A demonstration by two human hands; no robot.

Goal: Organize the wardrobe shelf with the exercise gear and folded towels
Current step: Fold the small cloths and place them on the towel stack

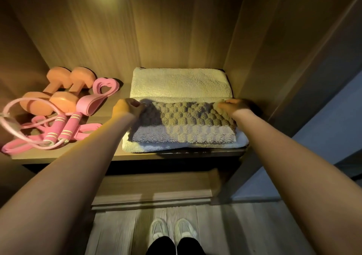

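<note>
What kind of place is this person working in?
Most likely a home wardrobe: a wooden shelf between wood-panelled walls, folded towels stacked on it, and pink dumbbells and a jump rope beside them.

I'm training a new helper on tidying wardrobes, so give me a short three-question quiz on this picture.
1. How many dumbbells lie on the shelf?
2. What do the left hand and the right hand grip? A) the jump rope B) the brown towel C) a dumbbell
3. True or false: the dumbbells lie to the right of the brown towel.

Key: 1) two; 2) B; 3) false, they lie to its left.
</note>
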